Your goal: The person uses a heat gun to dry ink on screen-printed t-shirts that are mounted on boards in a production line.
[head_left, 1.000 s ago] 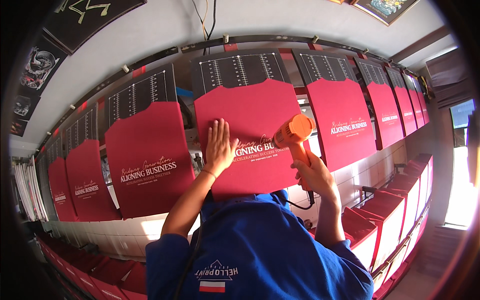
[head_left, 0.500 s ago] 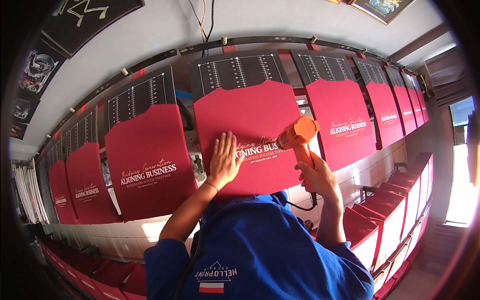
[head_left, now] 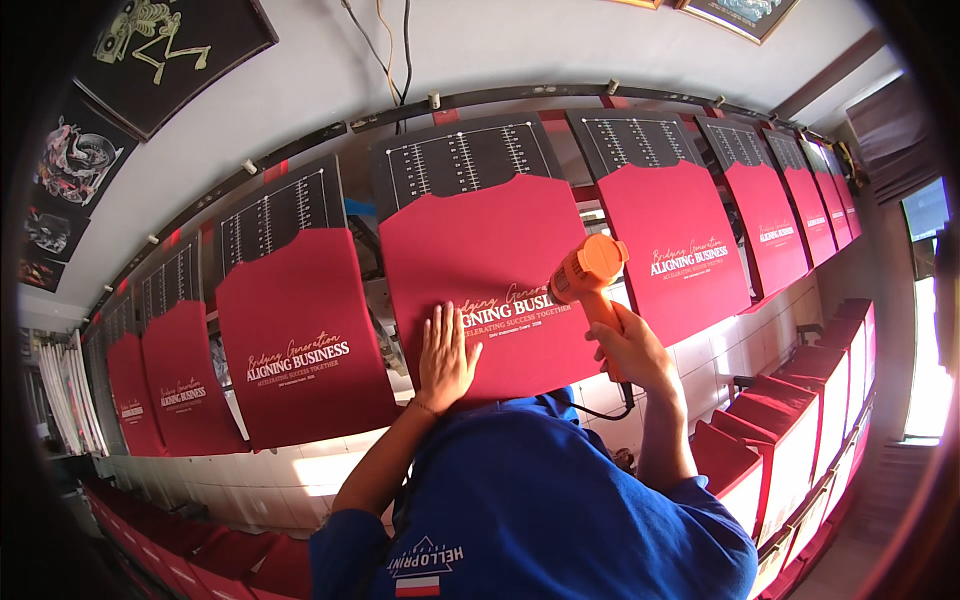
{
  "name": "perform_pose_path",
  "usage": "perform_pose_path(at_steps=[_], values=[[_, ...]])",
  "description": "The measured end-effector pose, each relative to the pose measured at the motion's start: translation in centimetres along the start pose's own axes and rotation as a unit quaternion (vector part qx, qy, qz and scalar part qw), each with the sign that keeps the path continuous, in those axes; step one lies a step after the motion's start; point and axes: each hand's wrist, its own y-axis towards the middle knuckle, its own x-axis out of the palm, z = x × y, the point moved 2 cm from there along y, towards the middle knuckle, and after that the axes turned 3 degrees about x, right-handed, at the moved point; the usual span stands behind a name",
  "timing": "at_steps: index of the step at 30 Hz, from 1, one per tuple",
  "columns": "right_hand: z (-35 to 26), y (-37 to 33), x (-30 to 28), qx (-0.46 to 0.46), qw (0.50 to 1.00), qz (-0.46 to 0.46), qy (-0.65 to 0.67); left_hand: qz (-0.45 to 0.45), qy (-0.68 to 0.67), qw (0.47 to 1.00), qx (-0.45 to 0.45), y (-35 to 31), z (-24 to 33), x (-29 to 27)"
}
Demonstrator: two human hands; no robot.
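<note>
A red shirt (head_left: 478, 235) with white and gold printed lettering is stretched over a black board (head_left: 460, 152) marked with white scales. My left hand (head_left: 446, 358) lies flat on this shirt beside the left end of the print, fingers extended. In my right hand (head_left: 636, 350) is an orange heat gun (head_left: 592, 275), gripped round its handle. Its dark nozzle points left over the right part of the lettering, hiding some of it. A black cord (head_left: 610, 414) runs from the bottom of the handle.
More red printed shirts on boards flank it, one at left (head_left: 300, 340) and one at right (head_left: 670, 240). Behind the boards runs a dark rail (head_left: 480, 97). A lower row of red-covered boards (head_left: 785, 405) stands at right. Framed pictures (head_left: 165, 50) hang on the wall.
My left hand has slid toward the near edge of the shirt. The heat gun stays over the right side of the print, shifted slightly. The whole view has moved a little.
</note>
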Motion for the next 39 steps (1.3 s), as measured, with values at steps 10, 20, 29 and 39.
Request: perform_pose_path(at_steps=[10, 20, 29, 39], values=[[-0.5, 0.3, -1.5, -0.027, 1.0, -0.002, -0.004, 0.005, 0.025, 0.999, -0.041, 1.1, -1.0, -0.1], [0.6, 0.7, -3.3, -0.044, 0.999, -0.014, -0.02, 0.038, 0.094, 0.988, -0.117, 11.2, -6.4, 1.6], [1.0, 0.5, -4.0, -0.036, 0.999, -0.017, 0.002, 0.034, 0.105, 0.988, -0.105, 12.0, -6.4, 1.3], [1.0, 0.6, -5.1, -0.011, 1.0, -0.025, 0.009, 0.03, 0.103, 0.99, -0.086, 10.2, -5.5, 1.7]])
